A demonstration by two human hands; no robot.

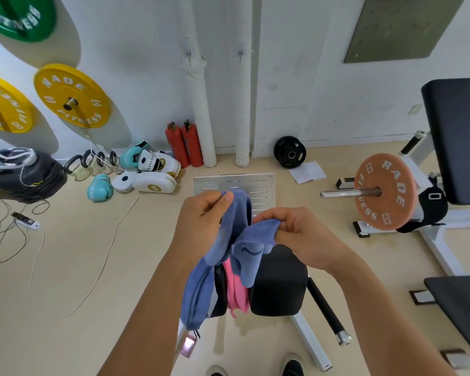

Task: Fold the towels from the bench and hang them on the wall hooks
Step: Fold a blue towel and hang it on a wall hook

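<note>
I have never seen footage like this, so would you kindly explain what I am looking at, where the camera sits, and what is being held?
There is no machine here: a person works bare-handed, and the one picture comes from a wide-angle camera on their head, looking forward and down. The left hand and right hand each pinch part of a blue towel, lifted above a black bench. A pink towel lies on the bench beneath it. On the white wall ahead are two hooks, both bare. Yellow weight plates hang on the wall to the left.
</note>
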